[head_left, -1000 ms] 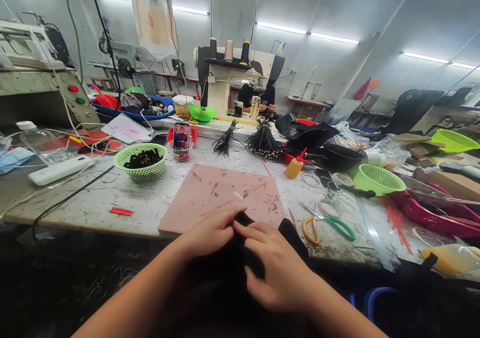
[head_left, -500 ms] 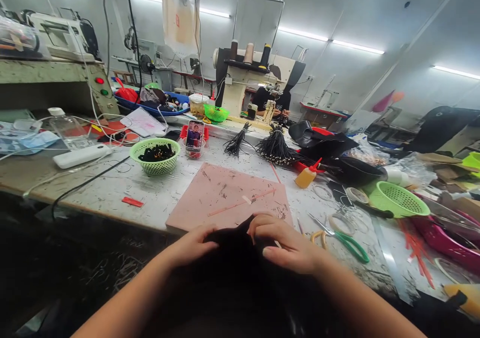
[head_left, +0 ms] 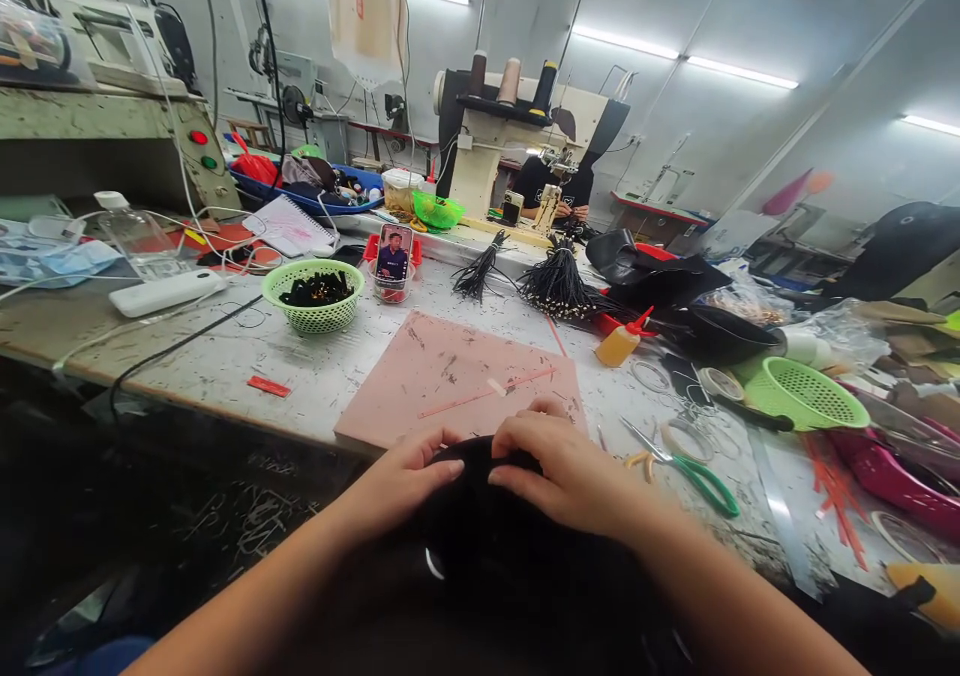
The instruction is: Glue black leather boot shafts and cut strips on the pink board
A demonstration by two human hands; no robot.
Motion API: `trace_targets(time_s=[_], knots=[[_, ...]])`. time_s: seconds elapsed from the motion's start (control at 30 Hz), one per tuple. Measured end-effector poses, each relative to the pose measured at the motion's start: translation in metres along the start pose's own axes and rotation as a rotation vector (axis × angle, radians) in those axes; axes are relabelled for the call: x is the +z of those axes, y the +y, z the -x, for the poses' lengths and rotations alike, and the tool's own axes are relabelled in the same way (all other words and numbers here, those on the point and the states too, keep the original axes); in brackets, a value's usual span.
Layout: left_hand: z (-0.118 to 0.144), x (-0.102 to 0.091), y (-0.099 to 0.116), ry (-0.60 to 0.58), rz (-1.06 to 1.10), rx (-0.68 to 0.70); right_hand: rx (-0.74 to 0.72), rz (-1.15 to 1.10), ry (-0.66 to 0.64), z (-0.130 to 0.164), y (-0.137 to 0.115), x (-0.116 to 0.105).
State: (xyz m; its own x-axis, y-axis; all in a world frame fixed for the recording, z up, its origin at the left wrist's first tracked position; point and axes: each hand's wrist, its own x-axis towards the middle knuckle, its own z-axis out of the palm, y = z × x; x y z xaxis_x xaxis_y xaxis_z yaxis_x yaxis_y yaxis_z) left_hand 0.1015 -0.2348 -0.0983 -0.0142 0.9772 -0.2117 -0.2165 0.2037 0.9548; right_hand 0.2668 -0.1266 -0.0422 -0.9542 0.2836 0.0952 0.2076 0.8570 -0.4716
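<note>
Black cloth (head_left: 480, 516) lay bunched at the near edge of the bench (head_left: 225, 376), half off it and over my lap, and both my hands were on it. My left hand (head_left: 409, 481) pinched a fold with its fingers pressed together, thumb hidden beneath, and my right hand (head_left: 570, 471) curled over the top of the same fold, fingertips pressed down into it; the two hands nearly met. To do this well, I judged, the fold wanted to be kept taut between the two grips, worked in short shifts, and held low against the bench edge so it could not slip. Just past my knuckles sat a pink mat (head_left: 465, 376) with a thin pink stick (head_left: 480, 396) across it. Scissors (head_left: 682, 466) with green and yellow handles lay to the right of the mat, points toward the cloth, near enough to snag it, I thought. An orange glue bottle (head_left: 621, 341) stood off the mat's far right corner, black cord bundles (head_left: 559, 281) beyond it, a green basket (head_left: 315, 296) to the far left and another (head_left: 806, 396) to the right. A phone (head_left: 394, 254) stood propped behind the mat. At the far edge another person sat at a sewing machine (head_left: 517, 146).
</note>
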Motion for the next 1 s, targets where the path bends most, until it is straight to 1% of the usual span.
trace_targets(time_s=[0.13,0.23,0.33,0.5,0.8,1.0], knots=[[0.006,0.009,0.007,-0.013,-0.002,-0.040,0.024,0.017,0.086,0.002,-0.001,0.005],[0.009,0.014,0.011,0.008,-0.006,-0.060,0.026,0.019,0.122,0.005,-0.004,0.006],[0.011,0.016,0.012,0.003,0.009,-0.060,0.009,0.008,0.120,0.007,-0.007,0.005],[0.011,0.018,0.013,-0.063,0.075,-0.028,-0.013,0.041,0.112,0.010,-0.010,0.002],[0.013,0.020,0.021,-0.109,-0.184,0.123,-0.012,0.073,0.105,0.011,-0.009,0.004],[0.014,0.022,0.021,-0.122,-0.212,0.125,-0.006,0.066,0.103,0.011,-0.007,0.004]])
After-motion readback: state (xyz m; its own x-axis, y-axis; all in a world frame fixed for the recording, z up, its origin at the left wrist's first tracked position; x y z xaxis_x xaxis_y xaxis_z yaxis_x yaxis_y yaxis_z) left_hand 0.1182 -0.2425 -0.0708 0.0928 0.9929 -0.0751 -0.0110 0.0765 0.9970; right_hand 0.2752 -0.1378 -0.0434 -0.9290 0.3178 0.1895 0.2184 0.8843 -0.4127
